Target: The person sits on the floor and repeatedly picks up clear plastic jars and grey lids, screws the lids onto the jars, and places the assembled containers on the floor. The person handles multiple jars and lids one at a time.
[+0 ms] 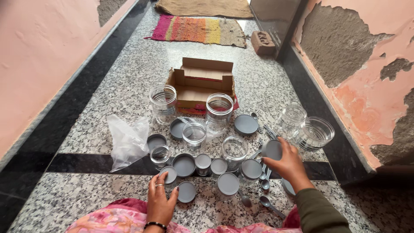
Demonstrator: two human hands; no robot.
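The left hand lay spread on a small capped jar, fingers loose, on the floor. The right hand pinched a grey lid beside the spoons; clear jars stood beyond

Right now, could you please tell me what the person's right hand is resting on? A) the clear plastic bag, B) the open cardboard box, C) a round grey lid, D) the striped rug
C: the right hand has its fingers spread over a round grey lid beside the spoons, far from the cardboard box.
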